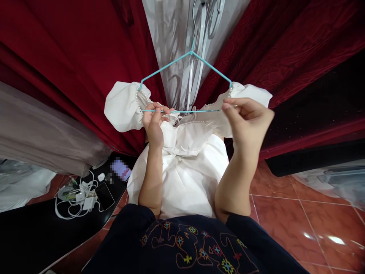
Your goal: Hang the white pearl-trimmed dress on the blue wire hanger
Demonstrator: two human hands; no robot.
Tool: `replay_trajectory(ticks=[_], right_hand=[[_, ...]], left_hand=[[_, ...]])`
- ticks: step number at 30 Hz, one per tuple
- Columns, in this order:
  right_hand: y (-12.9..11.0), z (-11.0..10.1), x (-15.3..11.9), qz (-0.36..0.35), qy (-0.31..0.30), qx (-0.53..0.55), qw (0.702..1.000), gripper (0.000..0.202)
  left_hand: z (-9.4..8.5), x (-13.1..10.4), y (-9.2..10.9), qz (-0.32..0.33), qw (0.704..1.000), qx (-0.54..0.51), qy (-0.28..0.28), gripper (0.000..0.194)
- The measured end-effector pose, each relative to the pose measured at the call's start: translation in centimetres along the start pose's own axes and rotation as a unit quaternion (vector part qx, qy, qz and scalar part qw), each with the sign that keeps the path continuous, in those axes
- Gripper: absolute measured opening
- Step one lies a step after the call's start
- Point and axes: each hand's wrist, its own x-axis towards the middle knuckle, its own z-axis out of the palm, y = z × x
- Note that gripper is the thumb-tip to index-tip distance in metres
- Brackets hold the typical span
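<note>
A white dress [185,171] with puffed sleeves and a pearl-edged neckline hangs on a light-blue clothes hanger [167,67]. In the middle of the head view, my left hand [155,123] is closed on the hanger's thin lower bar, beside the puffed sleeve on the left. My right hand [248,120] pinches with thumb and forefinger near the bar's right end, in front of the other sleeve. What lies between those fingertips is too small to make out. The hanger's hook reaches up towards a metal hook at the top.
Dark red curtains [85,57] hang on both sides, with pale fabric [168,42] between them. On a black bench [25,232] at the left lie white cables [68,213], a phone [104,196] and a lit phone [121,169]. Red tiles [282,217] cover the floor.
</note>
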Motion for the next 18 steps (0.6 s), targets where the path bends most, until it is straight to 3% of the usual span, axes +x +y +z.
replay_trajectory(ticks=[4,7,10,12,15,16,18], right_hand=[[1.6,3.0,-2.5,0.043,-0.119,0.025,0.992,0.034],[3.0,4.9,-3.5,0.042,-0.105,0.063,0.992,0.035],[3.7,5.3,-3.6,0.025,-0.089,0.054,0.994,0.037],[4.0,5.1,-3.4,0.018,-0.086,0.039,0.995,0.038],[4.2,4.7,-3.2,0.019,-0.086,0.041,0.995,0.040],[4.2,4.7,-3.1,0.022,-0.087,0.046,0.995,0.040],[4.3,4.8,-3.2,0.026,-0.088,0.054,0.994,0.041]], left_hand=[[0.8,-0.6,0.4,0.006,1.000,-0.013,0.009,0.010],[1.1,-0.9,0.5,0.003,1.000,-0.003,0.013,0.011],[0.4,-1.1,0.5,-0.014,0.999,0.039,0.014,0.021],[-0.7,-1.3,1.0,-0.039,0.994,0.100,-0.022,0.030],[-2.5,-2.0,2.9,-0.074,0.959,0.227,-0.150,0.025],[-2.9,-2.2,3.6,-0.052,0.954,0.252,-0.151,0.027],[-3.4,-2.3,4.8,0.050,0.959,0.267,-0.084,0.020]])
